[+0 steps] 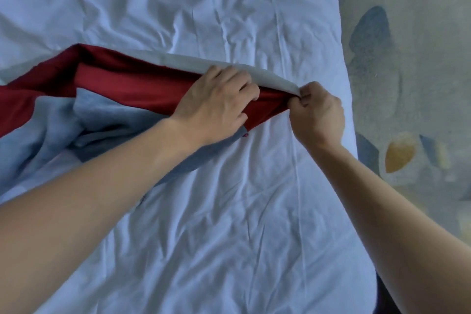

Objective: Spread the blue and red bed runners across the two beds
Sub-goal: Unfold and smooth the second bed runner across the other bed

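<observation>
A wrinkled white bed sheet [229, 211] fills most of the frame, its right edge running from the top right down to the lower right, where a pale patterned carpet [420, 58] with blue and yellow leaf shapes begins. A bunched red fabric bed runner [122, 84] with a pale grey-white reverse side lies across the left and centre of the frame, its far edge folded over in a long light band. Under it, at the centre left, sits a crumpled blue fabric bed runner [63, 125].

The left hand [216, 104] rests on the red runner with fingers curled into the fold, gripping it. The right hand [316, 112] pinches the runner's tip near the sheet's right edge. The sheet lies bare above and below the runners.
</observation>
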`<act>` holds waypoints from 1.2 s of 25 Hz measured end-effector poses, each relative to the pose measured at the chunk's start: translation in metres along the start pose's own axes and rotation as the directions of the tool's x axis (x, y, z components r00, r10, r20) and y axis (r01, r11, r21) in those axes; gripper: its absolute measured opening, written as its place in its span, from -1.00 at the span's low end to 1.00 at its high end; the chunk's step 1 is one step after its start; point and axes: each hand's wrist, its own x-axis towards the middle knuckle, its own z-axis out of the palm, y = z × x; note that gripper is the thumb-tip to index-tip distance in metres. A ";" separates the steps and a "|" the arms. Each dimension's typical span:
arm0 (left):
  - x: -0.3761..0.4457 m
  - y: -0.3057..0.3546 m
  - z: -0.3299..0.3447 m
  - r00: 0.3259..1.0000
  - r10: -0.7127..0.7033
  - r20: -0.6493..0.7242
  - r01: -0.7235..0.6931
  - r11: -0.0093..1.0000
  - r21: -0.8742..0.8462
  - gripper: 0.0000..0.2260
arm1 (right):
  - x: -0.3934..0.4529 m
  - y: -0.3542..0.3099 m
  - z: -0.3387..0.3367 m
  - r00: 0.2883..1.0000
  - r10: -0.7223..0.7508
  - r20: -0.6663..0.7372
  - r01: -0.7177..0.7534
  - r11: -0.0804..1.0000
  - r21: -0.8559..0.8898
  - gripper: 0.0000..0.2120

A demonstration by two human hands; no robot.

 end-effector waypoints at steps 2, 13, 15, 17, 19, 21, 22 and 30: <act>0.005 0.011 0.010 1.000 -0.024 0.014 0.023 0.999 0.036 -0.73 | 0.002 -0.010 0.007 0.991 -0.100 0.092 0.088 0.989 0.123 -0.91; 0.018 0.002 0.025 0.932 -0.353 0.079 0.361 0.915 -0.177 -0.93 | 0.008 -0.009 0.016 0.956 -0.197 0.219 0.172 0.977 0.127 -0.80; 0.018 -0.006 0.021 0.950 -0.311 0.024 0.312 0.946 -0.091 -0.94 | 0.010 -0.007 0.017 0.950 -0.270 0.158 0.274 0.962 -0.002 -0.81; 0.014 -0.001 0.014 0.981 -0.190 -0.049 0.192 0.980 0.050 -0.90 | 0.017 -0.004 0.010 0.948 -0.314 0.046 0.317 0.945 -0.082 -0.81; 0.009 0.024 0.018 1.000 -0.018 -0.001 0.017 0.982 0.189 -0.79 | 0.025 0.000 -0.005 0.953 -0.303 -0.013 0.300 0.947 -0.114 -0.78; 0.003 0.050 0.028 0.996 0.028 0.086 -0.053 0.953 0.300 -0.78 | 0.026 0.003 -0.014 0.937 -0.350 -0.007 0.345 0.926 -0.151 -0.72; 0.004 0.055 0.033 0.993 -0.015 0.120 -0.026 0.941 0.336 -0.81 | 0.024 0.003 -0.017 0.917 -0.398 -0.001 0.392 0.904 -0.172 -0.69; 0.015 0.047 0.046 0.972 -0.080 0.222 -0.034 0.882 0.469 -0.76 | 0.000 0.026 -0.004 0.811 -0.575 0.108 0.580 0.767 -0.274 -0.77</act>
